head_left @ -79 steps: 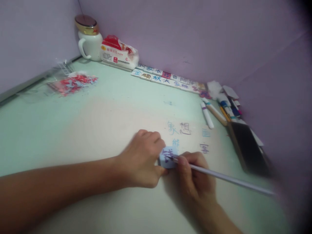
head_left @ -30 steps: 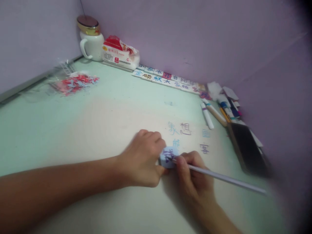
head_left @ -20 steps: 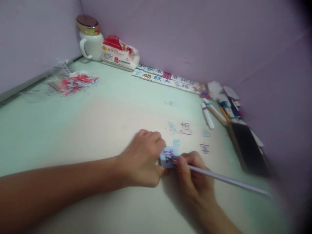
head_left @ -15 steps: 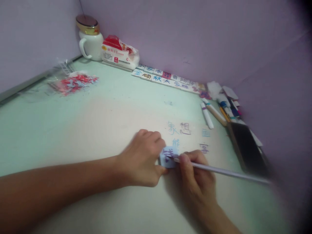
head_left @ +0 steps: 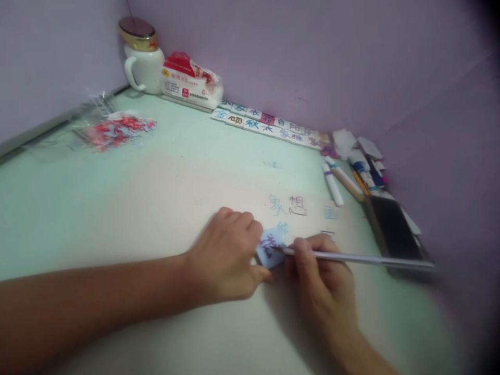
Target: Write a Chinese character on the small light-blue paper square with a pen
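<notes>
On the desk, my left hand [head_left: 230, 255] pinches a small light-blue rubber-like block [head_left: 269, 256] between thumb and fingers. A purple Chinese character is marked on the block's upper face. My right hand [head_left: 326, 276] is closed round a slim silver craft knife [head_left: 351, 257], held like a pen. The knife's dark pointed tip meets the block's face near the character, and its long handle sticks out to the right. Just beyond the hands, blue and purple characters are written on the desktop; the right hand covers part of one.
Red and pale shavings [head_left: 121, 130] lie on clear plastic at the back left. A white mug [head_left: 146, 70] and a tissue pack [head_left: 191, 83] stand by the wall. Rows of character tiles [head_left: 265, 127] run along it. Markers [head_left: 333, 185] and a dark phone [head_left: 396, 229] lie right.
The block has turned a little in my left hand. My right hand has shifted slightly right, and the knife handle has swung up to lie nearer level.
</notes>
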### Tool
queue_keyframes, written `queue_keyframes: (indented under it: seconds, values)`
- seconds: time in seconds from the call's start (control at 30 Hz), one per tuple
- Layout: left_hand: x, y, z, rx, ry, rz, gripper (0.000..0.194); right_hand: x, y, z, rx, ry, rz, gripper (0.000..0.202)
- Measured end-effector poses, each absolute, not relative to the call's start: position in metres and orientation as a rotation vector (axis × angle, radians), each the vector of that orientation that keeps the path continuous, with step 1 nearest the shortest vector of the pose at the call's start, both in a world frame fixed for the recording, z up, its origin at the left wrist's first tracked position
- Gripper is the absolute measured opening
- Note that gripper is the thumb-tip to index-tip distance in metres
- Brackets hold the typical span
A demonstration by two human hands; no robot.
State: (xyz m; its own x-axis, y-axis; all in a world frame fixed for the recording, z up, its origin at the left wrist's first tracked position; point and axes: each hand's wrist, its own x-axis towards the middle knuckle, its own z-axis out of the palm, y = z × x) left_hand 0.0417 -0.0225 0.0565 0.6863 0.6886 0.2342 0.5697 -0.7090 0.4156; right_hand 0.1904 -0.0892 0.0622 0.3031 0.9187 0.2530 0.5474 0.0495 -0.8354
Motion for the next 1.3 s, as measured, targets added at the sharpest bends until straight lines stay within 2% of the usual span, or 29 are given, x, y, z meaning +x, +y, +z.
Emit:
queue_keyframes:
  seconds: [0.37,0.7,1.3]
  values:
    - [0.043,-0.027,0.065,2.628,1.164,0.426,0.03,0.196,-0.092,0.051,-1.477,-1.46,0.624,0.018]
    - [0.043,-0.027,0.062,2.609,1.099,0.469,0.025,0.197,-0.088,0.053,-1.458,-1.591,0.471,0.016]
    - [0.042,-0.026,0.063,2.628,1.071,0.471,0.024,0.197,-0.09,0.05,-1.468,-1.576,0.486,0.015]
